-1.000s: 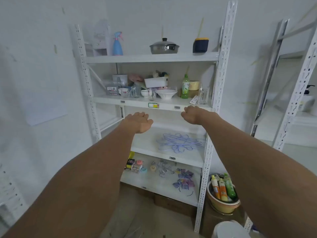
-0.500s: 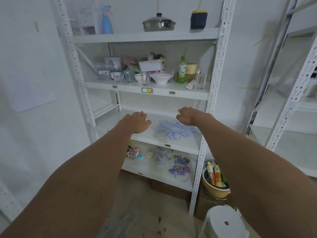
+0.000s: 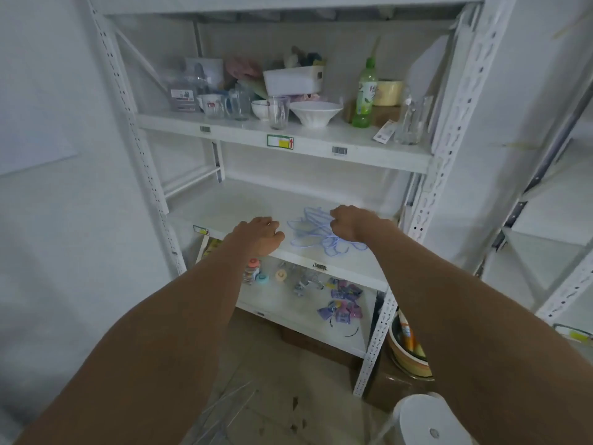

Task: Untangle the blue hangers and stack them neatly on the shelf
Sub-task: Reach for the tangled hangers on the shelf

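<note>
The blue hangers (image 3: 316, 234) lie tangled near the front of the middle shelf (image 3: 244, 207), between the loosely curled, empty left hand (image 3: 258, 234) and right hand (image 3: 351, 221) (probably light, stiff, snag-prone), best lifted by one hook.

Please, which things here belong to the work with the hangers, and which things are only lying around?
Belong to the job:
- blue hangers, in a tangled pile
- middle shelf under them
- left hand beside the pile
- right hand at the pile

Only lying about:
- green bottle
- white bowl
- drinking glass
- purple packets one shelf lower
- white stool
</note>
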